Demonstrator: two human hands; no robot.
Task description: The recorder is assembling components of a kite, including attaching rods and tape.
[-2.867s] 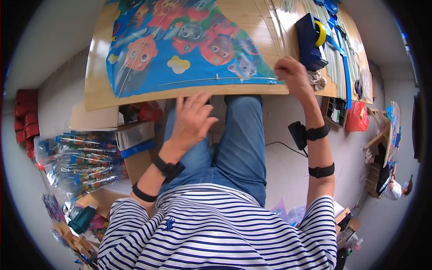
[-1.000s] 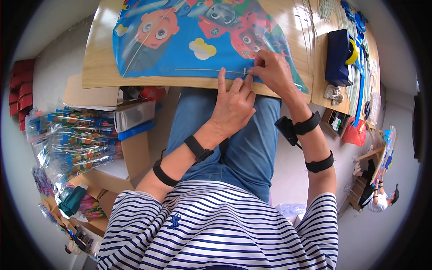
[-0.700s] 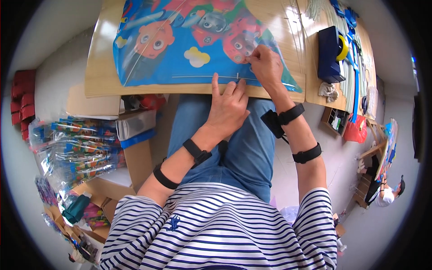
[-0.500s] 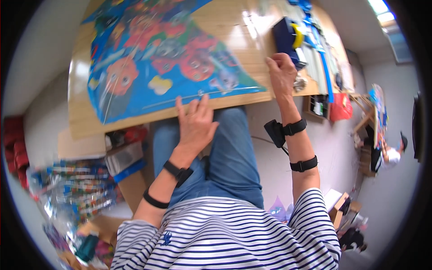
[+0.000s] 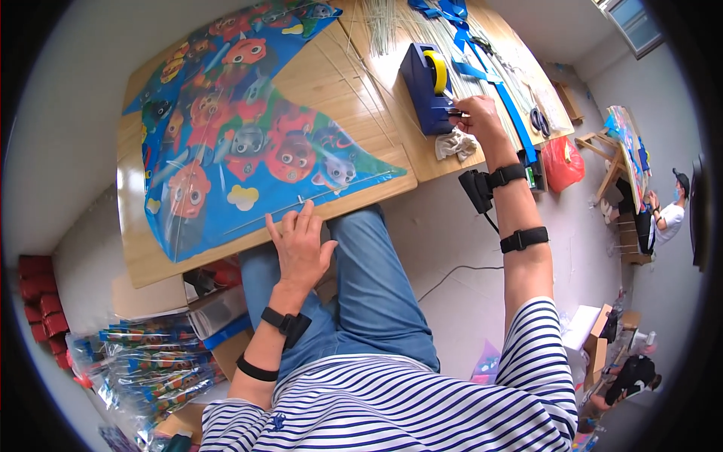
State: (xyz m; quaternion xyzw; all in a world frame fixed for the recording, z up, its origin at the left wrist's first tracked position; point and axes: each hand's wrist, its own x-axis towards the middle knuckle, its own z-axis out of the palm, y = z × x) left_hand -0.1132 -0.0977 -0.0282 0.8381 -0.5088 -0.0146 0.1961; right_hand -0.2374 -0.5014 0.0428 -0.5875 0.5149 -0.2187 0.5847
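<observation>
A blue printed plastic kite sheet [image 5: 260, 184] with cartoon faces lies across the table, a thin pale rod running along its near edge. My left hand [image 5: 300, 245] rests at that edge with fingers stretched and apart, the fingertips on the sheet beside a small whitish piece [image 5: 301, 200]. My right hand [image 5: 480, 120] is at the near end of a dark blue tape dispenser [image 5: 422, 94], which carries a yellow-cored roll [image 5: 436, 72]. Its thumb and fingers are pinched together there; what lies between them is too small to make out.
A crumpled whitish cloth [image 5: 456, 145] lies by the dispenser. Beyond are blue straps [image 5: 516, 120], black-handled scissors [image 5: 539, 122] and bundled thin rods [image 5: 384, 26]. A red bag [image 5: 562, 164] hangs at the right edge. Packed plastic sheets [image 5: 151, 369] lie lower left. Another person [image 5: 669, 218] works far right.
My right hand has moved from beside the dispenser onto its near end. The left hand stays at the sheet's near edge. My view has shifted, and the blur has gone.
</observation>
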